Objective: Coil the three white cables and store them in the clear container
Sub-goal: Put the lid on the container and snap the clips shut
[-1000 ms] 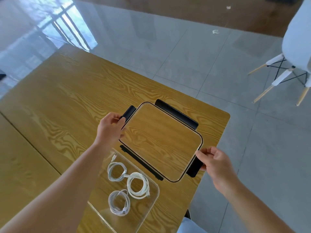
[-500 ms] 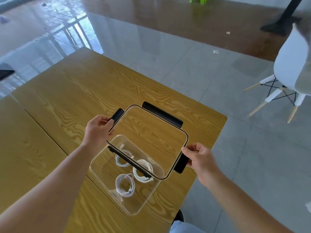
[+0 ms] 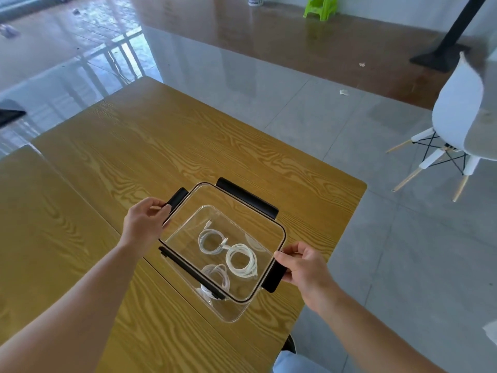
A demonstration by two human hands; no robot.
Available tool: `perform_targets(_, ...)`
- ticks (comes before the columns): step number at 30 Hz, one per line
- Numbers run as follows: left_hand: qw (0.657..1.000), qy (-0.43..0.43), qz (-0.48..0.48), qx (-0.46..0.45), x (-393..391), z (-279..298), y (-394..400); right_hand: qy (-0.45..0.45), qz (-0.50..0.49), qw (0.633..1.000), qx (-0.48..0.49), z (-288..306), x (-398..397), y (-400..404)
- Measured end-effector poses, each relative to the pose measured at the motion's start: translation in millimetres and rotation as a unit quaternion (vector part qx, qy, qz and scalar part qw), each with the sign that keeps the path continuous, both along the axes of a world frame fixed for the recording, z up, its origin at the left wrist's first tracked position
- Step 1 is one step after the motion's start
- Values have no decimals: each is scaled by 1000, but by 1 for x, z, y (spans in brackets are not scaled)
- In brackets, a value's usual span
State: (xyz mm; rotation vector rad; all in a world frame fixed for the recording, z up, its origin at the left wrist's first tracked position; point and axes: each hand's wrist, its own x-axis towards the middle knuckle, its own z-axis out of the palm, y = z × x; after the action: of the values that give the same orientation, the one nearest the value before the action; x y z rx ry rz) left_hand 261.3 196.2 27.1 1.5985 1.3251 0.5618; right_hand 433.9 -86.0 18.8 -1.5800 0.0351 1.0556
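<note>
The lid, gripped by both hands' fingers, left hand and right hand, has slid from two o'clock over the container; three coiled cables inside, only sealing remains.

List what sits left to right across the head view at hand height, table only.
left hand gripping a black latch → coiled white cables in the clear container, seen through the clear lid → right hand gripping the opposite latch.
</note>
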Motion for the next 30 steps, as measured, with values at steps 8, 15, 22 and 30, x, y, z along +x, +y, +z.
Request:
perform_targets(8, 1000, 14, 2, -16, -14, -10, 2, 15, 5, 1000, -22, -14, -20, 0)
perform_targets(15, 996, 80, -18, 19, -17, -11, -5, 29, 13, 999, -35, -25, -31, -3)
perform_targets(22, 993, 110, -20, 31, -20, -20, -1, 44, 8, 998, -38, -32, -38, -2)
perform_targets(30, 991, 131, -29, 23, -18, -30, -6, 40, -4, 998, -51, -40, -43, -4)
